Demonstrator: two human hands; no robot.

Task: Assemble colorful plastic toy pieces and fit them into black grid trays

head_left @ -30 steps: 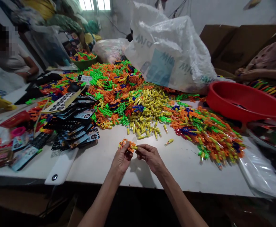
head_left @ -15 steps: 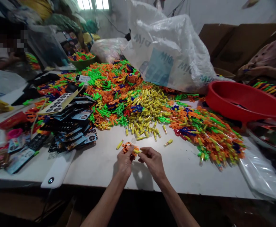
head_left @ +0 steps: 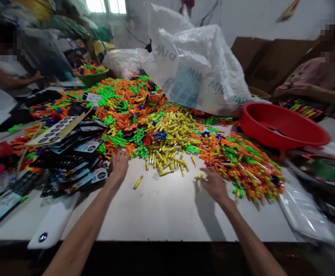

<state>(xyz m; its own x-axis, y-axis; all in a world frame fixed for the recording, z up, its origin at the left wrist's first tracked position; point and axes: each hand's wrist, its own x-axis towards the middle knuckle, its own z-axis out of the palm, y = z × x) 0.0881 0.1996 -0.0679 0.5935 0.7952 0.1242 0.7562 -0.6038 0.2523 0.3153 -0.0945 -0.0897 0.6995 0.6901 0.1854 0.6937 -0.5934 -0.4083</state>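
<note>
My left hand (head_left: 119, 164) reaches forward with its fingers stretched flat, the tips at the near edge of the heap of orange and green plastic pieces (head_left: 121, 111). My right hand (head_left: 213, 184) lies low over the white table (head_left: 161, 207) with fingers spread. It is just right of a single yellow tube (head_left: 198, 177) and beside the pile of assembled orange and green pieces (head_left: 242, 161). Neither hand holds anything I can see. A mound of yellow tubes (head_left: 170, 142) lies between the hands, and one more loose yellow tube (head_left: 138, 182) is close to my left hand.
Black printed cards (head_left: 75, 153) are stacked at the left. At the right stands a red basin (head_left: 282, 126), with clear plastic bags (head_left: 305, 211) near the edge. A big white sack (head_left: 196, 65) is behind the heap. Other people sit at the far left (head_left: 3, 73) and far right (head_left: 314, 84).
My hands were together at the table's middle, holding an orange piece and a yellow tube. They have parted: the left went to the orange heap, the right to the assembled pile. The view tilted.
</note>
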